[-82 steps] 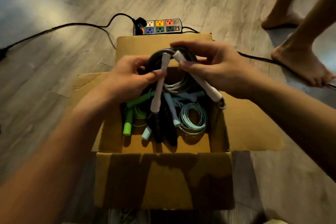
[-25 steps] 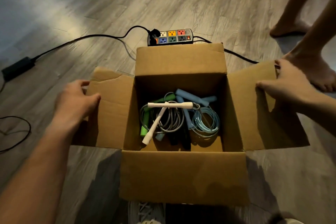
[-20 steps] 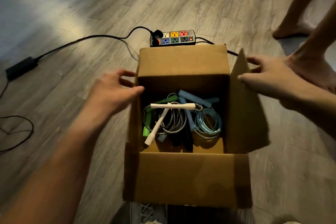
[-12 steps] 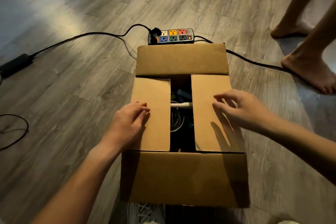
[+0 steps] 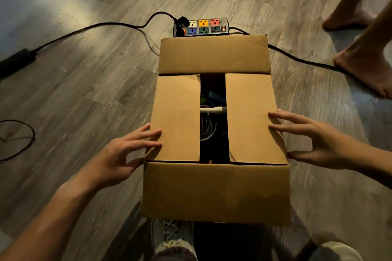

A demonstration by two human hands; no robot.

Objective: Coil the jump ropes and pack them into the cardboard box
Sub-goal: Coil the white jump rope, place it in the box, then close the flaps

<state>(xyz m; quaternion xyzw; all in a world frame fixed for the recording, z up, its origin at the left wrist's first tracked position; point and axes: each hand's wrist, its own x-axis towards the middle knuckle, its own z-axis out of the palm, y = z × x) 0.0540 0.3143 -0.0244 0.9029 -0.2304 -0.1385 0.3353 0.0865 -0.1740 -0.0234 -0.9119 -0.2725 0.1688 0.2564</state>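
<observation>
Since half a second ago both hands have slid outward, off the middle of the side flaps and toward the box's outer edges. The left grip [image 5: 127, 152] is open, fingers spread and straight, its fingertips [image 5: 154, 134] at the outer edge of the left flap [image 5: 178, 116]. The right grip [image 5: 314, 140] is also open and holds nothing. Its long fingers lie over the outer edge of the right flap [image 5: 250, 116] and its thumb sits low by the box's right side. Motion blur makes it hard to say whether the fingertips press the cardboard or only brush it.

The cardboard box [image 5: 214, 193] stands on the wooden floor [image 5: 84, 95], its two side flaps folded flat with a dark gap between them, while the near and far flaps are still unfolded. The jump ropes [image 5: 206, 129] lie inside, seen through the gap: a grey coil, a white handle [image 5: 213, 110] crossing it, and a blue handle [image 5: 214, 96] farther back.

Just beyond the box sits a power strip [image 5: 201, 26] with coloured sockets, black cables running off to both sides. Another person's bare feet [image 5: 364, 68] stand at the right, and a laced shoe [image 5: 171, 237] shows below the box.
</observation>
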